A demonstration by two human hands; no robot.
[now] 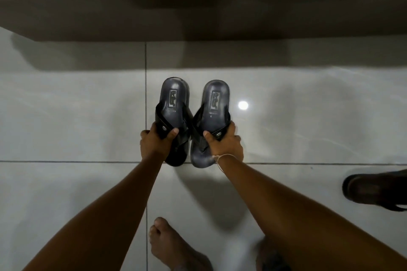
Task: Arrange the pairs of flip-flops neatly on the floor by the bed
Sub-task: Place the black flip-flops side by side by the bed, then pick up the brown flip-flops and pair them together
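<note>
Two dark grey flip-flops sit side by side at the middle of the view, heels pointing toward the bed, a logo patch on each heel. My left hand (154,142) grips the strap of the left flip-flop (174,97). My right hand (224,143) grips the strap of the right flip-flop (215,100). Their toe ends are near me, partly hidden by my hands. Whether the soles touch the tiles I cannot tell. The bed (198,11), with a brown frame and white sheet, runs across the top.
Another dark sandal (376,190) lies at the right edge on the glossy white tile floor (66,116). My bare foot (174,246) stands at the bottom centre. A lamp's reflection (243,105) glints right of the pair.
</note>
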